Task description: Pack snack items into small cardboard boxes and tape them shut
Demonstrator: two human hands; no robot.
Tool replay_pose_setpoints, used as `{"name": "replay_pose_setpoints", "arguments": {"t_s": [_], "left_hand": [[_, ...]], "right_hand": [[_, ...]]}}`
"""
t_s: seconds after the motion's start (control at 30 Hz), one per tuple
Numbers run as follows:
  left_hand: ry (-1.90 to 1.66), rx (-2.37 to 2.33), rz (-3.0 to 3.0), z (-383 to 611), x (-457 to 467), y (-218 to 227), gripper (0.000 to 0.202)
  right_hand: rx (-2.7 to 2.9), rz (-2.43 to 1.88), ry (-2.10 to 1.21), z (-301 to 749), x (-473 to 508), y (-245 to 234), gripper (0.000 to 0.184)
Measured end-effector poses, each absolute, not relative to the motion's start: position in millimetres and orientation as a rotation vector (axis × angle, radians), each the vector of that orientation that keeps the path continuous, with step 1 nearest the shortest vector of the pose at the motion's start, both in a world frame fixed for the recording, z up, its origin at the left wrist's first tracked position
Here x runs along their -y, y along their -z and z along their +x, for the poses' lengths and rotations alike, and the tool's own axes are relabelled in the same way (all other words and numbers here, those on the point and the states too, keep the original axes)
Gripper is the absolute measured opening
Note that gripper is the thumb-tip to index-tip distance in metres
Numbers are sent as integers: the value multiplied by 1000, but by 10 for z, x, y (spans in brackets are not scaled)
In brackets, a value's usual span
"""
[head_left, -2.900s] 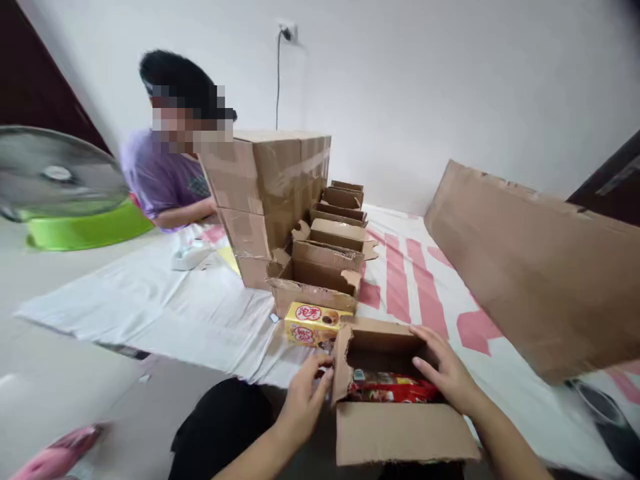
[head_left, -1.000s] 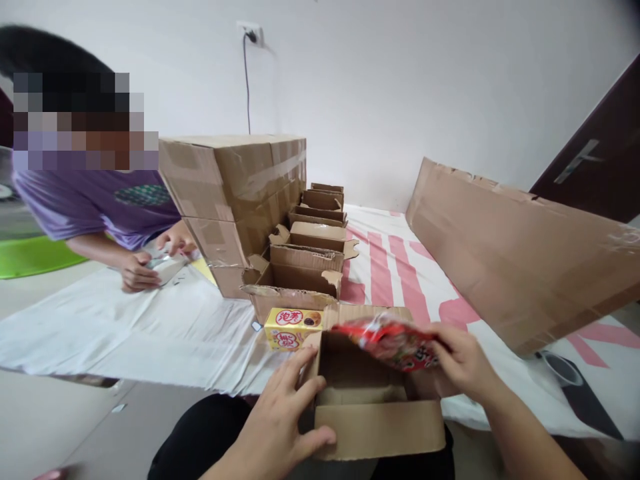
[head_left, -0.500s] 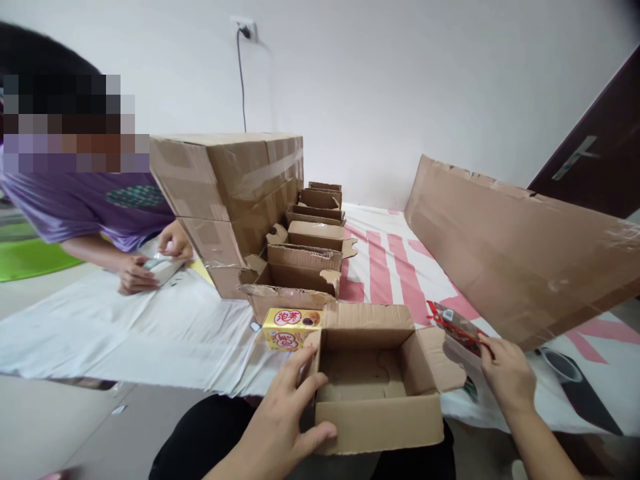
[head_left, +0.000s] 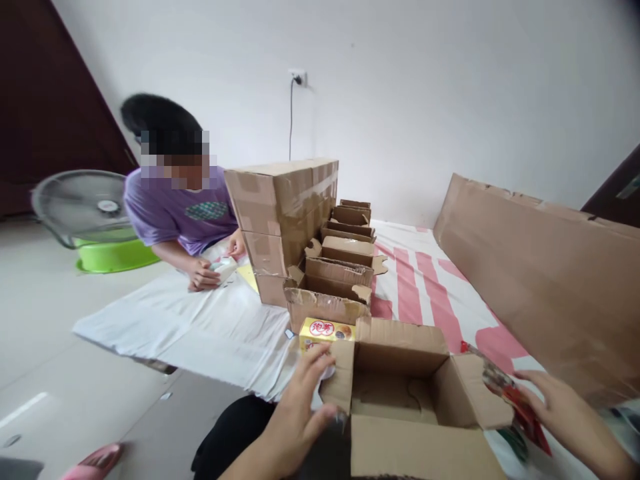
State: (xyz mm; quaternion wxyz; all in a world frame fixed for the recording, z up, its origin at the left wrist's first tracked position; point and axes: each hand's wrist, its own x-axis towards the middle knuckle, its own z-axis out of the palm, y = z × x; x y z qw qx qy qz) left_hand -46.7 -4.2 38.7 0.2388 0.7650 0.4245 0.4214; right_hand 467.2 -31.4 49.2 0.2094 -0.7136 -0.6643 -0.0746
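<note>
We sit on the pale tiled floor of a white-walled room, with an open cardboard box right in front of us, its flaps up. Our left hand rests on the box's left flap, the fingers apart and laid flat against the cardboard. Just beyond those fingertips lies a small yellow carton. Our right hand is outside the box, past its right flap. Its fingers are stretched out against a red packet, which lies just beside that flap. The blur keeps us from telling whether they grip it. A white sheet with pink stripes covers the floor beyond both hands. On it, a row of small open boxes runs away from our left fingers, beside a stack of big taped boxes. A large cardboard panel leans beyond our right fingers. Far to the left of our fingers another person in a purple shirt bends over the sheet, both of their hands together on something small. Behind them stand a fan, a green basin and a dark door. A cable hangs from a wall socket.
</note>
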Motion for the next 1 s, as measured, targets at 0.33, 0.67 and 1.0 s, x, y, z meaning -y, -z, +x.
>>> {"name": "replay_pose_setpoints", "arguments": {"t_s": [0.33, 0.67, 1.0], "left_hand": [[-1053, -1099, 917, -398, -362, 102, 54], [-1161, -866, 275, -67, -575, 245, 50], [-983, -795, 186, -22, -1015, 165, 44]], "right_hand": [[2240, -1586, -59, 2983, -510, -1751, 50], [2596, -1727, -53, 1408, -2109, -1854, 87], [2790, -1839, -6, 1110, -2737, -1490, 30]]}}
